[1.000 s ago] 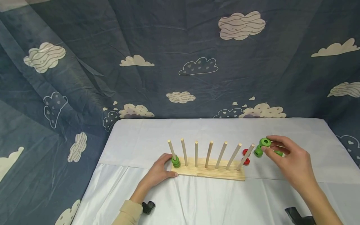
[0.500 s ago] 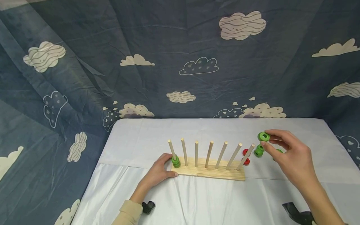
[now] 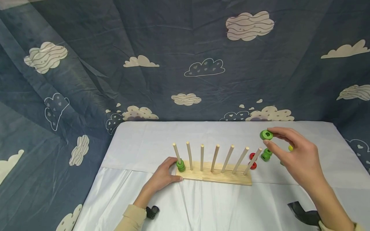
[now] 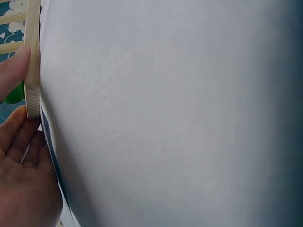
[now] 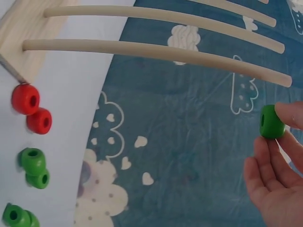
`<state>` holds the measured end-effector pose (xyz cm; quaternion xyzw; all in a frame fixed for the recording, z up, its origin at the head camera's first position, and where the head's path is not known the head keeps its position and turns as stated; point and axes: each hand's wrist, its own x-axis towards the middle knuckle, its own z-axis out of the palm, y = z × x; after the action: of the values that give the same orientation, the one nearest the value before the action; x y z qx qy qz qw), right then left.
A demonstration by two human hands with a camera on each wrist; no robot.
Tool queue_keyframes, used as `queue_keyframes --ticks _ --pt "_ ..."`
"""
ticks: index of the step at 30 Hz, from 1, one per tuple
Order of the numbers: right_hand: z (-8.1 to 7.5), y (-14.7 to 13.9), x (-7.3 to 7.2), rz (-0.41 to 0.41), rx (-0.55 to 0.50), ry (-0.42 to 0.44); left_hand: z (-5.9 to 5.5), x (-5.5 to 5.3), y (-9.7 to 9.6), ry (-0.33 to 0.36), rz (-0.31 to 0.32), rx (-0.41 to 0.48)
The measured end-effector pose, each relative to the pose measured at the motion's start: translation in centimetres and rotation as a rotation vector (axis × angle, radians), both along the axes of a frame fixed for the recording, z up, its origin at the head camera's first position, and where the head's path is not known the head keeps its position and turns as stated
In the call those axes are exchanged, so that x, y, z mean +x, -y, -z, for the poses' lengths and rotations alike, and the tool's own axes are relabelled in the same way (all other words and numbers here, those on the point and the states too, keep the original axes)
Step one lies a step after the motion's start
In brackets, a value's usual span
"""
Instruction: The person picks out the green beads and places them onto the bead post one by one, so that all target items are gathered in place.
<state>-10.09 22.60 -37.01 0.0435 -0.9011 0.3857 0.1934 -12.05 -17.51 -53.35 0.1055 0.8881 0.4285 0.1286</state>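
A wooden base (image 3: 214,176) carries several upright wooden pegs (image 3: 215,157) in a row. Green beads (image 3: 180,165) are stacked low on the leftmost peg. My left hand (image 3: 162,178) holds the base's left end, thumb along the front edge; in the left wrist view its thumb and fingers (image 4: 14,132) lie around that end. My right hand (image 3: 300,150) pinches one green bead (image 3: 266,134) between thumb and fingertips, raised above the table to the right of the last peg. In the right wrist view the bead's hole faces the pegs' side.
Two red beads (image 5: 33,108) lie by the base's right end. Green beads (image 3: 266,155) lie farther right on the white cloth (image 3: 219,202), more of them partly behind my right hand. A bit of yellow (image 3: 290,148) shows there too. A dark cloud-patterned curtain (image 3: 162,86) hangs behind.
My right hand has lifted the green bead up and leftward, away from the other green beads. A yellow piece now shows behind the hand. My left hand stays on the base.
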Motion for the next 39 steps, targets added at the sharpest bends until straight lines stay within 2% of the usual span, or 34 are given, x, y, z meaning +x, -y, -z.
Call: queue_keyframes --ticks 15,24,33,39 --pt "-2.2 1.8 -0.5 -0.159 -0.004 -0.053 -0.3 0.0 -0.2 0.005 -0.002 -0.007" --pt "-3.0 3.0 -1.0 -0.257 0.025 -0.133 -0.4 0.0 -0.2 0.017 -0.009 -0.012" --pt "-3.5 4.4 -1.3 -0.343 -0.048 -0.180 -0.7 0.0 -0.2 0.015 -0.005 -0.007" --pt "-3.6 5.6 -1.3 -0.353 -0.068 -0.154 -0.6 0.0 -0.3 0.009 -0.003 -0.017"
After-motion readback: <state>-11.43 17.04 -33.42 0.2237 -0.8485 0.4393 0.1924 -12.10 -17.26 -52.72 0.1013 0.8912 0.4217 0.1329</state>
